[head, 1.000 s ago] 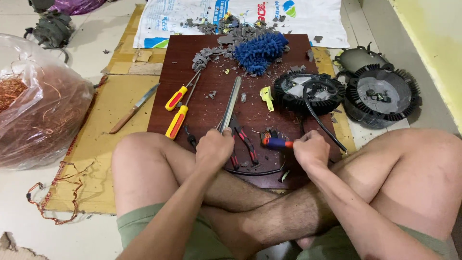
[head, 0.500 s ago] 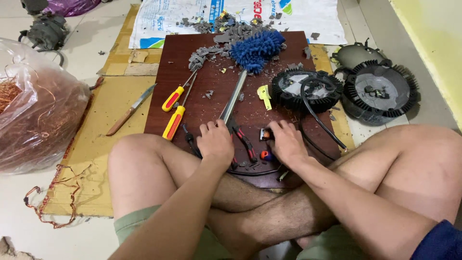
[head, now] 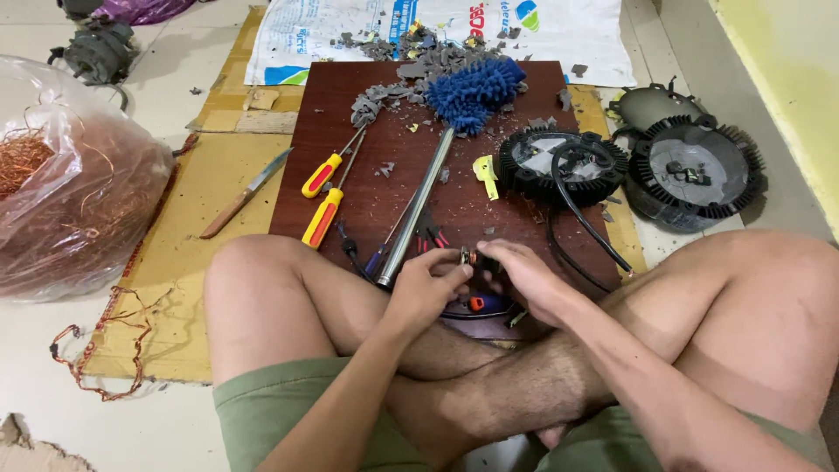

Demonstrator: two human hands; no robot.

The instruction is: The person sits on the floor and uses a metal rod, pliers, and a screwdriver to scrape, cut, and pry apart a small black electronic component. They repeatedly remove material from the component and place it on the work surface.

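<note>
My left hand and my right hand meet over the near edge of a dark brown board. Together they pinch a small dark metal part between their fingertips. Under the hands lies a tool with a blue and red handle. Small red-handled pliers lie just beyond the hands. A long metal tube runs from beside my left hand up to a blue fluffy duster head.
Two yellow and red screwdrivers lie on the board's left. A knife rests on cardboard. A clear bag of copper wire stands at left. Black round finned housings with a black cable sit at right. My crossed legs frame the board.
Both hands have come together at the board's near edge and lifted a small dark part between them; one second ago they were apart, the right at the blue-handled tool.
</note>
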